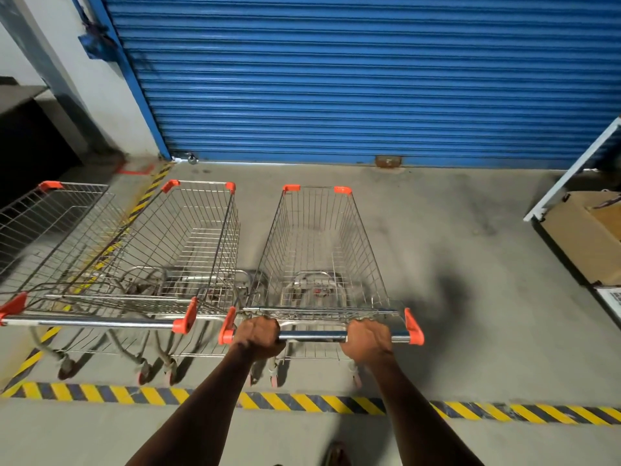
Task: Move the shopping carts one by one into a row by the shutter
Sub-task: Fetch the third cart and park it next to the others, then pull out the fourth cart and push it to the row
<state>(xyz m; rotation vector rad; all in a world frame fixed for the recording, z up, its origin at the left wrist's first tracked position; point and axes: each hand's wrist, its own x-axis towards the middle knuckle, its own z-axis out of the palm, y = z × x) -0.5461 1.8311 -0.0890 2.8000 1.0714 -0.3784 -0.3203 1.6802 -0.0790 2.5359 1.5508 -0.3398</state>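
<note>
A wire shopping cart (319, 250) with orange corner caps stands in front of me, nose toward the blue roller shutter (353, 79). My left hand (257, 336) grips the left part of its chrome handle bar (312, 337); my right hand (368, 341) grips the right part. Just to its left a second cart (188, 243) stands parallel, also facing the shutter. A third cart (50, 223) sits further left, partly cut off by the frame edge. The carts stand side by side, some way short of the shutter.
Yellow-black hazard tape (302, 401) crosses the concrete floor just behind the cart wheels. A cardboard box (584, 243) and a white frame (571, 173) stand at the right. A white wall with a dark opening lies at the left. My shoe tip shows at the bottom.
</note>
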